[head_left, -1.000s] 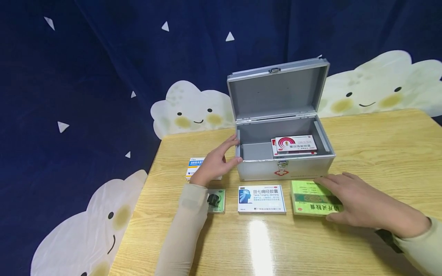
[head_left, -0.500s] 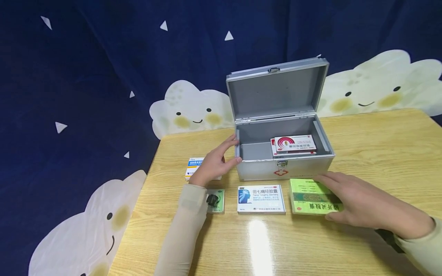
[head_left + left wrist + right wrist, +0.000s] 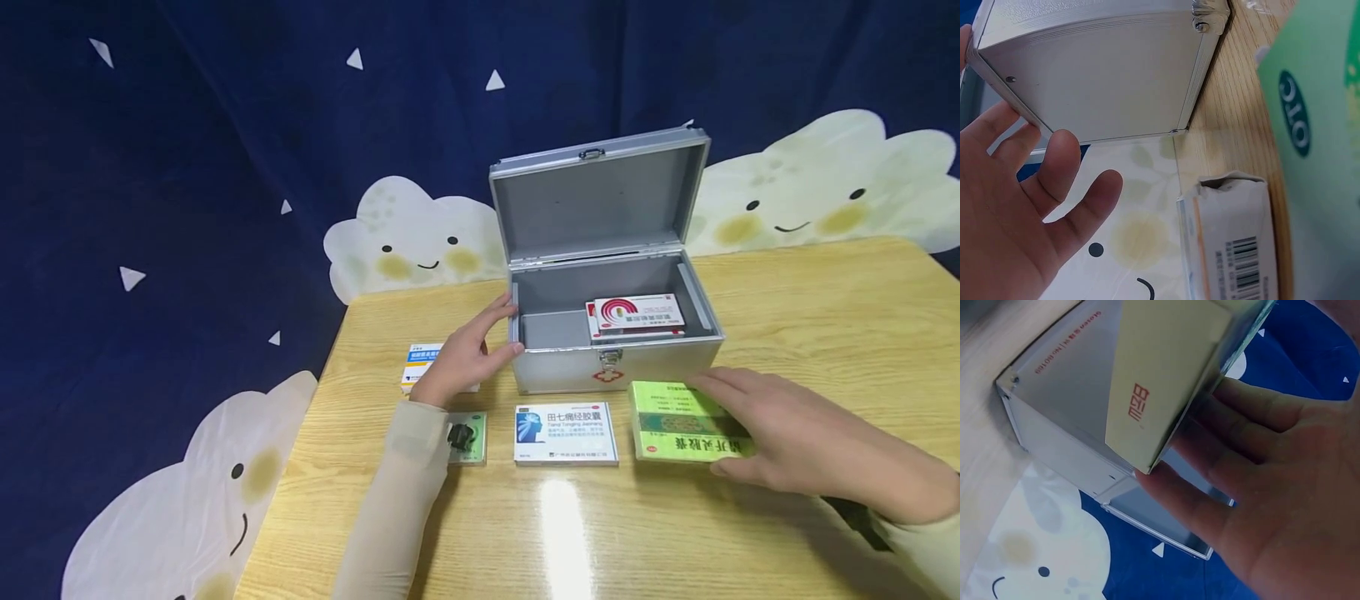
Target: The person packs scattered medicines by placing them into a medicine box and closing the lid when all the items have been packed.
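My right hand (image 3: 802, 433) grips a green medicine box (image 3: 675, 408) by its right side, in front of the case. In the right wrist view the green box (image 3: 1160, 362) is tilted, with fingers along its edge. The silver first-aid case (image 3: 558, 371) stands with its lid up. My left hand (image 3: 468, 358) rests against the case's left end with relaxed fingers; the left wrist view shows the fingertips at its rim. Inside the case, on the right, lie red-and-white medicine boxes (image 3: 645, 312), one over another.
A white-and-blue medicine box (image 3: 566, 433) lies before the case. Further left are a smaller green box (image 3: 472, 450), under a dark object, and a white box with blue and orange stripes (image 3: 420, 357), both partly covered by my left arm. Behind the table (image 3: 810, 308) hangs a dark blue curtain.
My right hand has tilted and slightly raised the green medicine box, its near edge and far edge both shifting up in view. The left hand has stayed at the case.
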A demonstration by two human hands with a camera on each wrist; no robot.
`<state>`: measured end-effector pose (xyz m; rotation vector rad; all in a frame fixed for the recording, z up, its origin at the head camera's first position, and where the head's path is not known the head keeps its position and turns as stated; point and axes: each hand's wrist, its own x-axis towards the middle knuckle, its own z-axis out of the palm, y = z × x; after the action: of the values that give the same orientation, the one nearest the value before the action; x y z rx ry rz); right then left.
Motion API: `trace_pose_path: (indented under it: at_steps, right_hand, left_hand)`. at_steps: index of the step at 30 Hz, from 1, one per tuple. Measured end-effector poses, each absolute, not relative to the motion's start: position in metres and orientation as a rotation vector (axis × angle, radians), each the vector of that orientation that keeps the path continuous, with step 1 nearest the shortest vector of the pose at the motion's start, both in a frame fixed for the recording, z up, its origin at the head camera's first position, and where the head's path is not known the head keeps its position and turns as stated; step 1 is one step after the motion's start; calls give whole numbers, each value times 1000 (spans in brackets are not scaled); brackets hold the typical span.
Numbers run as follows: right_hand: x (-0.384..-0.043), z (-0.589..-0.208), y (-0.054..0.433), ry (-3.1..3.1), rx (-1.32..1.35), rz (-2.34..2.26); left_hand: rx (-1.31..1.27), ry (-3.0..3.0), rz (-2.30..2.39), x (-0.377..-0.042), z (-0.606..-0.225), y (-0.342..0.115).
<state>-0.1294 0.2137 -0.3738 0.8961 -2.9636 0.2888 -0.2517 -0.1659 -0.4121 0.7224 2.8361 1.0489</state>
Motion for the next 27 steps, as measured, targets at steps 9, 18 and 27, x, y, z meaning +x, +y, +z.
trace_pose_path:
  at_steps: [9,18,27]
  right_hand:
    - [-127,-364,217,-2956,885,235]
    - [-128,-354,220,-2894,887,227]
    - [-128,-348,220,-2910,889,197]
  left_hand:
    - [709,2833,1062,-251,-414,-166]
    - [725,2837,1055,-253,-413,-165]
    - [723,2837,1060,-252,-413,-165]
